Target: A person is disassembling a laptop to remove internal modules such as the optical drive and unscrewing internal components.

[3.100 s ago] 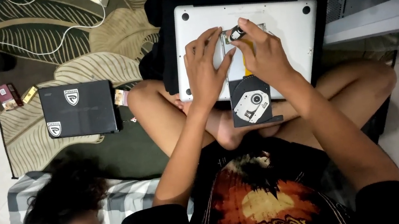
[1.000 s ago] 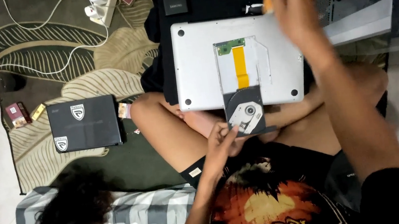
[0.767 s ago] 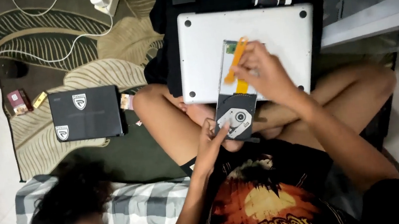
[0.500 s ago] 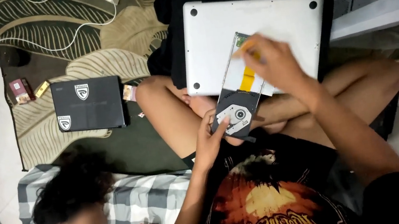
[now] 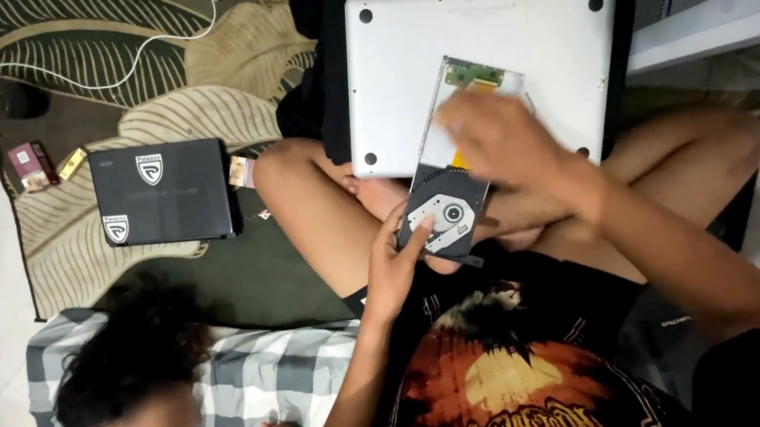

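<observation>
A seated person's left hand [image 5: 398, 262] grips the near end of a slim black optical disc drive [image 5: 444, 220], which juts from the upturned silver laptop [image 5: 400, 64] resting across the knees. The right hand [image 5: 503, 143], blurred, hovers over the drive's far end at one o'clock; its grip cannot be made out.

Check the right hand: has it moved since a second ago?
Yes. The right hand has come down from beyond the far edge of the silver laptop onto the optical drive lying across its near edge.
</observation>
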